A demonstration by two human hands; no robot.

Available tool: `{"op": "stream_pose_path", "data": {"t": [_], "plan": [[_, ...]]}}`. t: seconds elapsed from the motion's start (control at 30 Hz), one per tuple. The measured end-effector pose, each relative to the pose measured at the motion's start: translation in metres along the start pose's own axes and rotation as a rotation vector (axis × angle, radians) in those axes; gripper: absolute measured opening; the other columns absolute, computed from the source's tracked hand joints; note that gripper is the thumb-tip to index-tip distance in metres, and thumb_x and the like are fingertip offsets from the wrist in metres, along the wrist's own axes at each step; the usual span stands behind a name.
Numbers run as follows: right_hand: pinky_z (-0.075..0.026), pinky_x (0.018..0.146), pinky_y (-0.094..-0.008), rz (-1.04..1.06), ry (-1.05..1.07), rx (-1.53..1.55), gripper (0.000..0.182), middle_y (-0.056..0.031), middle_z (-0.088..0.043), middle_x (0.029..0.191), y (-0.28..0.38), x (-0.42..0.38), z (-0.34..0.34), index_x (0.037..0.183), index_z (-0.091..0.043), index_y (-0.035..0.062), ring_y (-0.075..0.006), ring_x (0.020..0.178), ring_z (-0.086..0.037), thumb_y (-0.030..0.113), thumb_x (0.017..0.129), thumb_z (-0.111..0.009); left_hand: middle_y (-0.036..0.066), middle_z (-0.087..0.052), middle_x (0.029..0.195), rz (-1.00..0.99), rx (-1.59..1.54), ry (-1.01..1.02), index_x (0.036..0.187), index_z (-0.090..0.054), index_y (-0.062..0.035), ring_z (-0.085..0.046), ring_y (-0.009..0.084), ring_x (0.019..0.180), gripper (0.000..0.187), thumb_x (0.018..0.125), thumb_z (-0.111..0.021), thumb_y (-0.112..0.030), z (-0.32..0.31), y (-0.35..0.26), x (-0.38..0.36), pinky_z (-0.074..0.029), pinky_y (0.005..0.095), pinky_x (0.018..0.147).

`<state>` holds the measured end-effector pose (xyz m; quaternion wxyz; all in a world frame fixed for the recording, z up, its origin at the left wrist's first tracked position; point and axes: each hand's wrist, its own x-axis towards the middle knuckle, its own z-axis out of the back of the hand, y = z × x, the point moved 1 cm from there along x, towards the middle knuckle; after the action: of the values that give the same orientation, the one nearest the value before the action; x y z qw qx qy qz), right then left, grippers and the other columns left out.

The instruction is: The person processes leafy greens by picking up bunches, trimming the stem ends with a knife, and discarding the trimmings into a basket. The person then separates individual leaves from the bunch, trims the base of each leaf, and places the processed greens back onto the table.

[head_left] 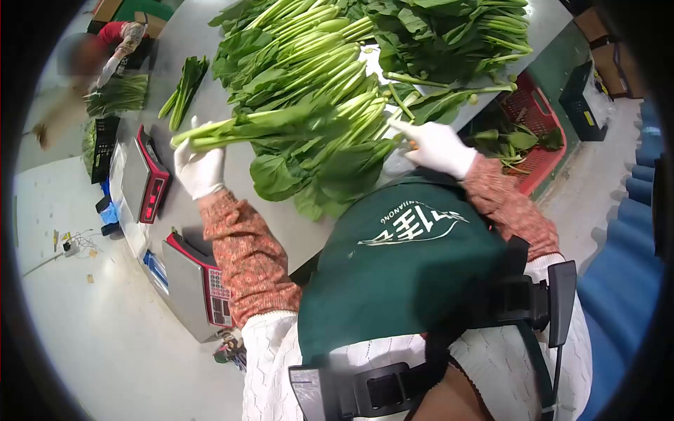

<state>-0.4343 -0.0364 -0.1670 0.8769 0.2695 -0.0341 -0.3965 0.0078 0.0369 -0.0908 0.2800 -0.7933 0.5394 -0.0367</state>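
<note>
My left hand [199, 168], in a white glove, is closed around the pale stalk ends of a bunch of leafy greens [281, 125]. The bunch lies sideways above the grey table, its broad leaves spreading to the right. My right hand [441, 149], also gloved, is at the right side of the leaves with its index finger stretched out and the fingers apart. Beyond both hands is a large pile of leafy greens [298, 59], stalks mostly pointing right. A second heap of greens [446, 35] sits at the far right of the table.
One small bunch of greens [185, 91] lies apart at the left. Two red-edged scales [149, 175] [203, 281] stand along the left side. A red crate [540, 116] with leaves is at the right. Across the table, another person's sleeve [131, 36] reaches toward thin green stalks [119, 96].
</note>
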Motion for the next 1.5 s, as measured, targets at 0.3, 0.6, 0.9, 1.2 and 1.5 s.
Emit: {"op": "stream_pose_path", "data": {"t": [0.3,0.6,0.9,1.2,1.5], "plan": [[-0.054,0.071,-0.0461,-0.457,-0.072,-0.218,0.03,-0.0157,-0.07,0.086,-0.129,-0.075,0.004,0.109,-0.071,0.0191,-0.0362,0.08,-0.067,0.017,0.079,-0.066,0.015,-0.047,0.109,-0.189,0.03,0.129,0.118,-0.053,0.0,-0.047,0.0312,0.108,0.045,0.074,-0.064,-0.005,0.054,-0.077,-0.073,-0.035,0.0486,0.104],[-0.054,0.079,-0.0295,-0.26,-0.344,0.267,0.035,-0.0141,-0.072,0.098,-0.106,-0.045,0.053,0.121,-0.065,0.0073,-0.0137,0.085,-0.069,0.006,0.087,-0.064,0.002,-0.042,0.084,-0.127,0.376,0.127,0.119,-0.055,-0.001,-0.046,0.0172,0.083,0.035,0.09,-0.063,-0.018,0.006,-0.028,-0.101,-0.043,0.0404,0.083],[-0.054,0.078,-0.038,0.209,-0.206,-0.062,0.023,-0.0088,-0.065,0.102,-0.025,0.095,0.003,0.106,-0.07,0.0144,-0.0297,0.09,-0.065,0.023,0.085,-0.066,0.0,-0.054,0.077,-0.523,1.307,-0.155,0.108,-0.064,0.0001,-0.047,0.0081,0.063,0.021,0.09,-0.068,-0.009,-0.077,-0.001,-0.115,-0.038,0.0229,0.059],[-0.054,0.072,-0.04,-0.336,-0.219,-0.34,0.022,-0.0123,-0.069,0.091,-0.125,-0.046,0.125,0.102,-0.072,0.011,-0.0327,0.083,-0.067,0.015,0.081,-0.069,-0.001,-0.055,0.076,-0.405,1.31,-0.327,0.102,-0.065,-0.0007,-0.047,0.0063,0.062,0.015,0.089,-0.07,-0.008,-0.02,0.005,-0.133,-0.036,0.0214,0.058],[-0.053,0.076,-0.0367,-0.161,-0.092,0.323,0.033,-0.0147,-0.069,0.092,-0.029,0.092,-0.027,0.107,-0.067,0.0023,-0.028,0.078,-0.066,0.029,0.086,-0.07,-0.003,-0.061,0.09,-0.532,1.57,-0.131,0.096,-0.066,-0.0038,-0.054,0.0054,0.082,0.013,0.085,-0.072,0.0,-0.078,0.042,-0.1,-0.045,0.0206,0.075]]}}
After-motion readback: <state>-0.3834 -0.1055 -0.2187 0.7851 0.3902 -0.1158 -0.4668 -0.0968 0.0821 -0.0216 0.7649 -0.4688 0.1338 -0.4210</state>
